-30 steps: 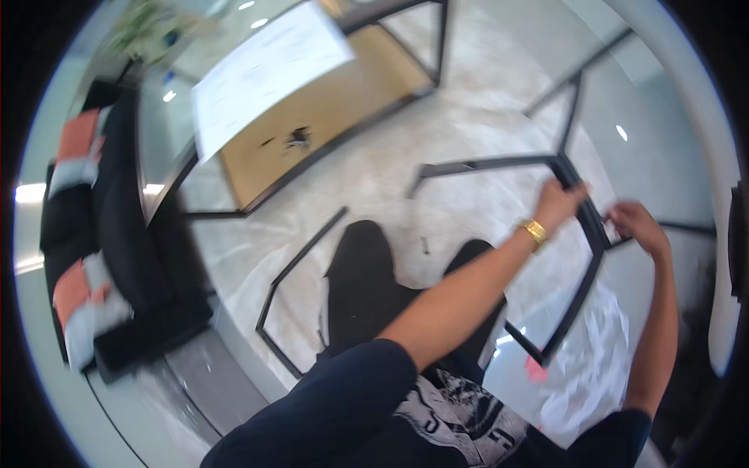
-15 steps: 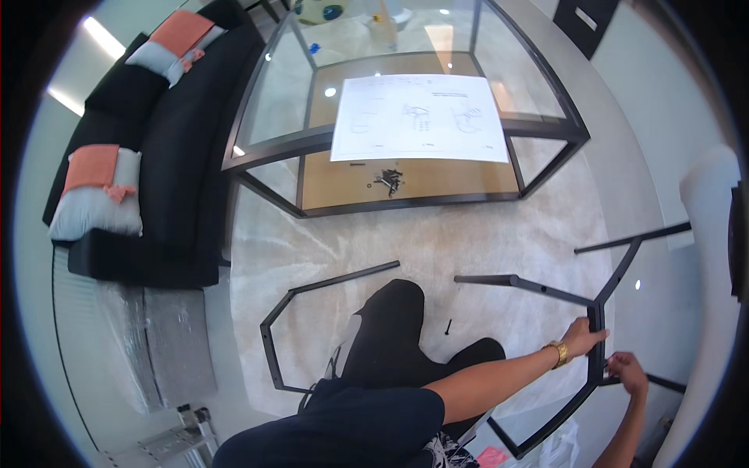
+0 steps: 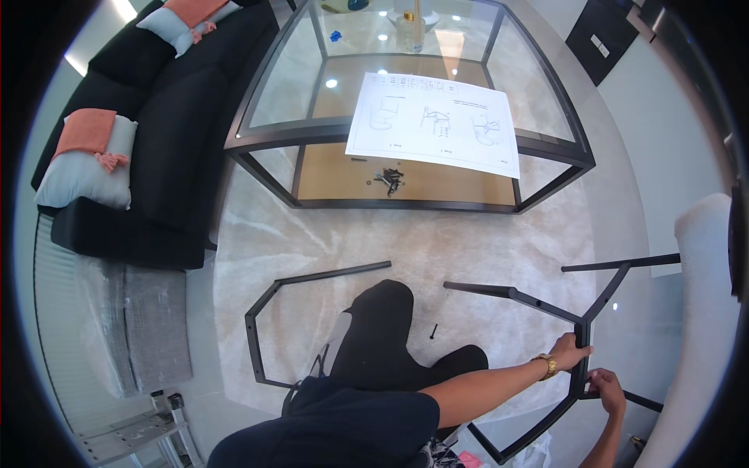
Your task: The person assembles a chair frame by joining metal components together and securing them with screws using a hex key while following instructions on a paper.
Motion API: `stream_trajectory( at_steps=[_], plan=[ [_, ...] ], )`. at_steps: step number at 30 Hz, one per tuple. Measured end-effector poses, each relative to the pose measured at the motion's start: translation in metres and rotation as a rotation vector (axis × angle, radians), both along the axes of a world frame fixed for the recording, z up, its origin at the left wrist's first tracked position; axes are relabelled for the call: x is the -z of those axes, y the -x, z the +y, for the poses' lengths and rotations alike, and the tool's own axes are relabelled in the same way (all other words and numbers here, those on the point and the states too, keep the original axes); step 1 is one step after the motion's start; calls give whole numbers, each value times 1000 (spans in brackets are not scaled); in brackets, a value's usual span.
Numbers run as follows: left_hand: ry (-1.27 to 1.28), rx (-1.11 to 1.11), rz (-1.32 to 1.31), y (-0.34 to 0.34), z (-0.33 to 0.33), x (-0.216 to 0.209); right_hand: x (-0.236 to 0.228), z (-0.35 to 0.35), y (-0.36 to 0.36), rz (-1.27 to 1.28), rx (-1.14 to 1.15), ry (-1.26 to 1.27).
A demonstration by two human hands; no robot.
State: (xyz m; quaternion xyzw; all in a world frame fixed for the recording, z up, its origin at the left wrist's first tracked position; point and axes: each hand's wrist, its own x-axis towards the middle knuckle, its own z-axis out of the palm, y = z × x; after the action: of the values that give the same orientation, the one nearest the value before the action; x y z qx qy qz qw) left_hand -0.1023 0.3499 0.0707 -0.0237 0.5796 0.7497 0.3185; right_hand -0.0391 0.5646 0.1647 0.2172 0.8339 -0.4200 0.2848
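My left hand [image 3: 572,351], with a gold watch at its wrist, is wrapped round the upright middle bar of a black metal leg frame [image 3: 544,306] at the right. Just below it, my right hand [image 3: 608,390] is closed with fingers pinched against the same bar, near where a side leg joins. What the right fingers hold, if anything, is too small to make out. A second black metal leg frame [image 3: 253,347] lies on the rug to the left of my legs. Between the two frames a single black bolt [image 3: 434,331] rests on the rug.
Ahead stands a glass-topped coffee table [image 3: 269,138] bearing an instruction sheet [image 3: 437,129]. Several bolts [image 3: 388,181] are piled on its lower wooden shelf. A black sofa [image 3: 175,101] is at the left, wrapped parcels [image 3: 160,327] and a stepladder [image 3: 133,437] nearer. A pale upholstered piece [image 3: 702,257] stands right.
The whole view has shifted a little, and the things near me appear slightly farther left. My left hand keeps its hold on the leg frame, with my right hand still at the joint.
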Motion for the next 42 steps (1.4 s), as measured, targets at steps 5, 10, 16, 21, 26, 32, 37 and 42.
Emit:
stream_trajectory(
  at_steps=[5, 10, 16, 21, 26, 32, 37, 42],
  plan=[
    [-32, 44, -18, 1, -3, -8, 5, 16, 1, -58, -102, -52],
    [-4, 65, 18, 2, -9, -8, 5, 6, 4, -101, -37, -54],
    [-33, 47, -18, 1, -7, -14, 5, 17, 0, -104, -87, -92],
    [-14, -5, 15, 0, -4, -3, -10, -11, 7, -71, 65, 38],
    [-19, 12, 11, -1, 1, -11, 6, 20, 0, -143, -107, -183],
    [1, -5, 62, -1, -2, 5, -70, -80, 47, 535, -9, -554],
    [20, 71, -7, -2, 5, 12, -85, -316, 97, 313, -237, 430],
    [43, 92, 39, 0, 7, 4, -31, -495, 177, 34, 238, 1031]
  ],
)
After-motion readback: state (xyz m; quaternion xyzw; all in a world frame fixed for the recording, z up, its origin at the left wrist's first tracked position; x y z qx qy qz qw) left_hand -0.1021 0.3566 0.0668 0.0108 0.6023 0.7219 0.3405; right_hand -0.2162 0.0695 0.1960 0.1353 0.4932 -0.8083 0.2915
